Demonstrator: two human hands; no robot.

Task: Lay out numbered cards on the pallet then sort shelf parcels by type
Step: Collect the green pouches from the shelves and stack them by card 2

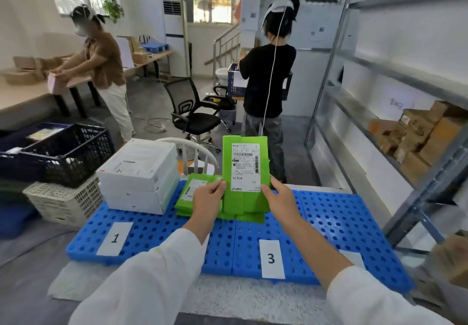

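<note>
I hold a green parcel (pixel 247 170) with a white shipping label upright above the blue pallet (pixel 342 223). My left hand (pixel 209 198) pinches its lower left edge and my right hand (pixel 278 199) grips its lower right edge. Behind and below it lies a pile of green parcels (pixel 188 195) on the pallet's middle. Two white boxes (pixel 140 175) are stacked at the pallet's back left. Card 1 (pixel 115 238) lies at the front left, card 3 (pixel 271 259) right of centre. Another white card (pixel 353 259) shows partly behind my right forearm.
A metal shelf (pixel 395 91) with brown cardboard parcels (pixel 417 134) stands at the right. Dark and white crates (pixel 63 155) sit left of the pallet. A person in black (pixel 267 81) stands beyond the pallet, another works at a table (pixel 30 91) at left. An office chair (pixel 195 119) is behind.
</note>
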